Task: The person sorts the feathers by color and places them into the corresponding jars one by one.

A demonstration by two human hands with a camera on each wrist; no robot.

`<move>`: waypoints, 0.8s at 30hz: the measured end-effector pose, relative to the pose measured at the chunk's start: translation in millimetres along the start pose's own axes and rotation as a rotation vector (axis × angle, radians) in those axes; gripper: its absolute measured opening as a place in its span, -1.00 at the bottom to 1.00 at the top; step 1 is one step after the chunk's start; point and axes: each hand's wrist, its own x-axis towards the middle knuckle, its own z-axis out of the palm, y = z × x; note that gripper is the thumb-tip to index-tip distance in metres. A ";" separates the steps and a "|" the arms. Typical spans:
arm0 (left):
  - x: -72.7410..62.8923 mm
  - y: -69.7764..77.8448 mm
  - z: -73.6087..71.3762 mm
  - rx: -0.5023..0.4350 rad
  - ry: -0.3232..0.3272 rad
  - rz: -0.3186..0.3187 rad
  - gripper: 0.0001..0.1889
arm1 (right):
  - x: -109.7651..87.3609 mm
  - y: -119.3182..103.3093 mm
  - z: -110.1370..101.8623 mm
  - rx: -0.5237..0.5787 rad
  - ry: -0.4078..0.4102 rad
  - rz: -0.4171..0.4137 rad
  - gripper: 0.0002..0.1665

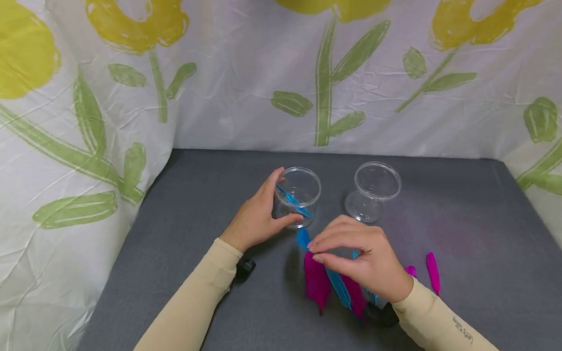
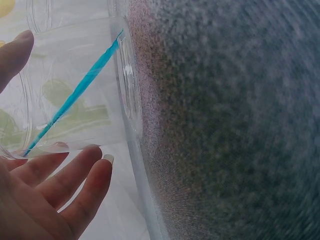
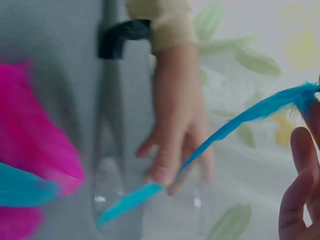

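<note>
My left hand [image 1: 257, 216] holds a clear plastic cup [image 1: 315, 195] upright on the grey table, thumb on the near side. Inside the cup a blue feather [image 1: 297, 204] leans at a slant; the left wrist view shows this feather [image 2: 82, 87] running from base to rim. Just in front of the cup, my right hand [image 1: 363, 252] pinches another blue feather [image 1: 303, 239] between thumb and fingertips. In the right wrist view this held feather [image 3: 250, 112] stretches from the fingers toward the cup and overlaps my left hand.
A second clear cup [image 1: 378, 181] stands right of the first. Beneath and beside my right hand lie magenta feathers [image 1: 317, 284] and blue feathers [image 1: 338, 288], with one magenta feather [image 1: 433, 272] farther right. A flower-printed white cloth [image 1: 233, 90] hangs behind the table [image 1: 497, 290].
</note>
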 end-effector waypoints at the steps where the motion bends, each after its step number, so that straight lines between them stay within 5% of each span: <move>1: 0.0 -0.1 -0.1 -0.002 0.001 -0.002 0.20 | 3.7 -0.9 -3.1 -0.002 0.013 0.019 -0.55; 12: 0.1 0.3 -0.9 -0.007 -0.010 -0.009 0.20 | 35.1 1.2 -20.9 0.047 0.257 0.214 -0.79; 24: -0.3 -0.6 -0.7 -0.014 -0.015 -0.015 0.20 | 65.8 20.5 -18.7 -0.008 0.285 0.264 -0.85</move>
